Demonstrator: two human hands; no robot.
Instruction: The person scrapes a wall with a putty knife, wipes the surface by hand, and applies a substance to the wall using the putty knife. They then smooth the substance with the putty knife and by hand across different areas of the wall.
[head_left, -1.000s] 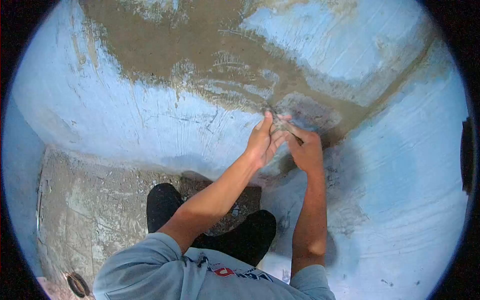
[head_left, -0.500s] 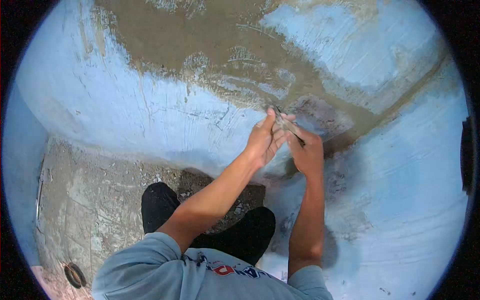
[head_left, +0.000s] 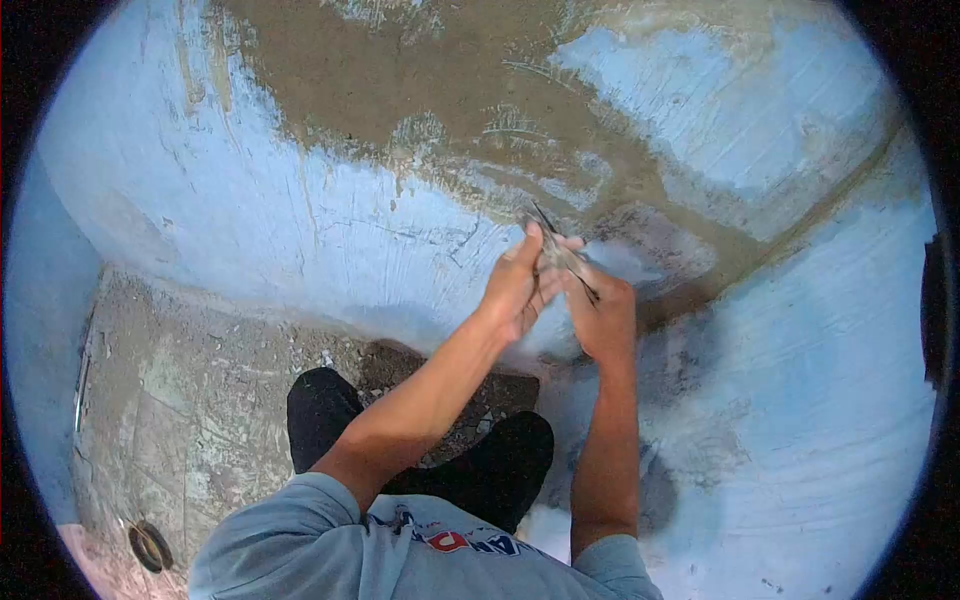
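Note:
In front of the wall, both hands meet at a thin, dark-edged tool, smeared with grey material. My left hand has its thumb up against the tool's upper part, with its fingers curled behind it. My right hand is closed round the lower end of the tool. Its exact shape is hard to make out, as the fingers cover part of it. Behind the hands, brown-grey plaster covers part of the blue wall.
Rubble lies on the dusty floor at the wall's foot, near my dark-clothed knees. A dark ring-shaped object sits at the lower left. A thin rod stands along the left edge. Blue wall rises on the right.
Both hands and the tool have shifted slightly left in the view. The wall appears a little lower and further right as the camera turned.

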